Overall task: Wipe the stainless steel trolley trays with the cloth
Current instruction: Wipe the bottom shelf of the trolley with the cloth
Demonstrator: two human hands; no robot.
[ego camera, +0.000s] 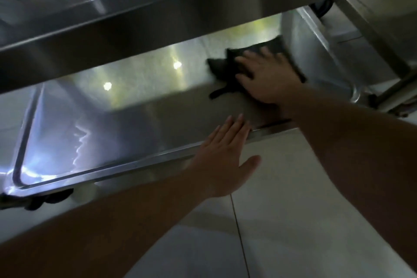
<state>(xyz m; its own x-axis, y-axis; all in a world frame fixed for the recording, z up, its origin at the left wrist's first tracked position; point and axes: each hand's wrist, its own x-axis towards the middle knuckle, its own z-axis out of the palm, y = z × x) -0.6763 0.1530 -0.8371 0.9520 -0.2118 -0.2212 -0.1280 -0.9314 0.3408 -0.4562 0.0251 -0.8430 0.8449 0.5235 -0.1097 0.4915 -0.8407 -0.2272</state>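
The lower stainless steel tray of the trolley fills the middle of the head view, shiny and reflecting ceiling lights. A dark cloth lies flat in the tray's far right corner. My right hand presses on the cloth with straight, spread fingers. My left hand lies flat over the tray's near rim, fingers straight and pointing into the tray. It holds nothing.
The upper tray overhangs the lower one closely, leaving a narrow gap. A trolley leg and castor stand at the right. A black castor sits under the near left corner. Pale floor tiles lie below.
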